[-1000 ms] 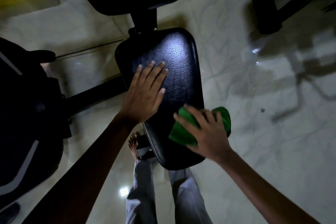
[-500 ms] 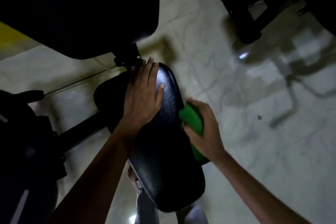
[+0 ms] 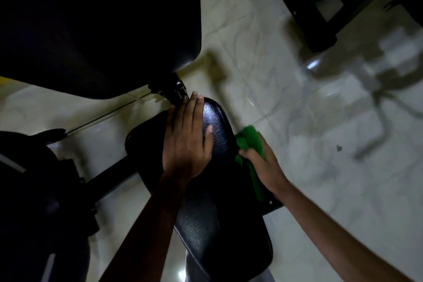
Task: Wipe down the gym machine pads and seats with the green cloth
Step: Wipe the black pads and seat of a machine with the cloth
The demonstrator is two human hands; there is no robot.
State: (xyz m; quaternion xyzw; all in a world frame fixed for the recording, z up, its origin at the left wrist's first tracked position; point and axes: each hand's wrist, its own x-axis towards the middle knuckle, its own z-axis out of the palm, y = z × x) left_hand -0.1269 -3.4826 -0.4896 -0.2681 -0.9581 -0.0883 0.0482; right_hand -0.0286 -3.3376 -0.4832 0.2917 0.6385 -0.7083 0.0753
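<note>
A black textured seat pad [image 3: 212,220] runs from the centre toward the bottom of the view. My left hand [image 3: 186,142] lies flat on its far end, fingers straight and pointing away from me. My right hand [image 3: 263,162] grips the green cloth [image 3: 250,142] against the pad's right edge, with a strip of cloth hanging down under the palm. A larger black back pad [image 3: 98,25] fills the upper left, joined to the seat by a dark bracket [image 3: 170,90].
Pale marble floor tiles [image 3: 286,103] lie to the right. A dark machine frame [image 3: 320,0] stands at the top right. More black machine parts [image 3: 34,190] and a bar [image 3: 109,173] sit at the left.
My right hand has slid the green cloth from the pad's near top surface to its right edge and farther along it. My left hand has shifted toward the pad's far end.
</note>
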